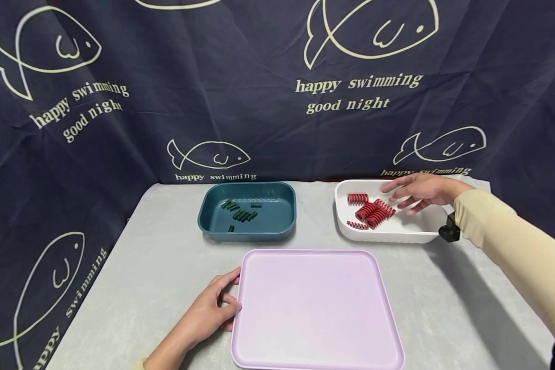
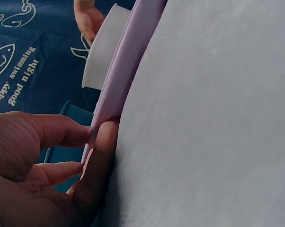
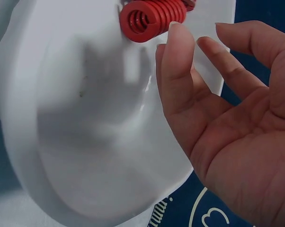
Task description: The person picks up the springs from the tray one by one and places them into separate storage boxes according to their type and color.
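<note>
My left hand is at the left edge of a lilac tray lying on the table. In the left wrist view, its fingers pinch the tray's rim from both sides. Over the right half of a white plastic bin hovers my right hand, fingers spread and slightly bent, with nothing in them. Several red coil springs of different sizes lie in that bin, left of the hand. The right wrist view shows one thick red spring just beyond the fingertips.
A teal bin with several small dark green springs stands at the back, left of the white bin. Behind the table hangs a dark blue curtain with fish drawings. A black wrist mount sits near the white bin's right corner.
</note>
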`<move>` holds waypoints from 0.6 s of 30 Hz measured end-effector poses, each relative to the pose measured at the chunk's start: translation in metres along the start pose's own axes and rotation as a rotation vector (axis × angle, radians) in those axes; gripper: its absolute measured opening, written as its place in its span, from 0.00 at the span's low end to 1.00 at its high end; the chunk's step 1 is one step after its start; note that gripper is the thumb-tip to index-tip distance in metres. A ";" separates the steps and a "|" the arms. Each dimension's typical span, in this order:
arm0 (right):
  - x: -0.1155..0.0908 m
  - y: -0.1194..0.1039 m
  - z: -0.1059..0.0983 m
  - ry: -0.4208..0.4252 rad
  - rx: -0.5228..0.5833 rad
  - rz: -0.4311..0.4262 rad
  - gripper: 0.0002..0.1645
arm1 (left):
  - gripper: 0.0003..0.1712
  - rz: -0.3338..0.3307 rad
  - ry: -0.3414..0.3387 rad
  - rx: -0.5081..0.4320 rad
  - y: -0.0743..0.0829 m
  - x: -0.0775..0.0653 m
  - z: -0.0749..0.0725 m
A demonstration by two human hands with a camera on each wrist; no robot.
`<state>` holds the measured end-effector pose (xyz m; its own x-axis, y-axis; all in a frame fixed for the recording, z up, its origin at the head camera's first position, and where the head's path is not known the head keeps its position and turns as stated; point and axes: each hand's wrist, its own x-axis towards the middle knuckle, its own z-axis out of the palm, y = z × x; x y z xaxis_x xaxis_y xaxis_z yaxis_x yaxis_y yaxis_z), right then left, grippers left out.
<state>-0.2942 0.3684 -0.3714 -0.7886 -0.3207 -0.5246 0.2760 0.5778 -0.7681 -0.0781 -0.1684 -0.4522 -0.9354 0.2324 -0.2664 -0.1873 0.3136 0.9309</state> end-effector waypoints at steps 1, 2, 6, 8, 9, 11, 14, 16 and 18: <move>-0.001 0.000 0.000 0.005 0.002 -0.002 0.32 | 0.44 0.001 0.000 0.001 0.000 0.000 0.000; -0.002 -0.001 0.000 0.009 0.007 -0.004 0.32 | 0.44 0.002 -0.001 0.003 0.000 0.000 0.000; -0.004 -0.002 0.003 0.020 0.027 -0.013 0.30 | 0.45 0.007 -0.021 0.010 0.003 0.000 -0.003; -0.004 -0.002 0.006 0.027 0.027 -0.021 0.29 | 0.46 0.006 -0.033 0.008 0.005 0.000 -0.005; -0.004 -0.002 0.007 0.032 0.026 -0.026 0.29 | 0.46 0.004 -0.033 0.004 0.006 0.001 -0.006; -0.004 -0.002 0.010 0.042 0.020 -0.038 0.28 | 0.46 0.005 -0.005 0.005 0.009 0.003 -0.008; -0.003 -0.001 0.015 0.062 0.016 -0.056 0.28 | 0.44 0.018 0.074 0.008 0.015 0.006 -0.012; -0.003 -0.001 0.018 0.082 0.010 -0.073 0.28 | 0.42 0.041 0.122 0.021 0.021 0.009 -0.017; -0.003 -0.002 0.021 0.110 -0.002 -0.094 0.27 | 0.39 0.074 0.142 0.045 0.029 0.012 -0.024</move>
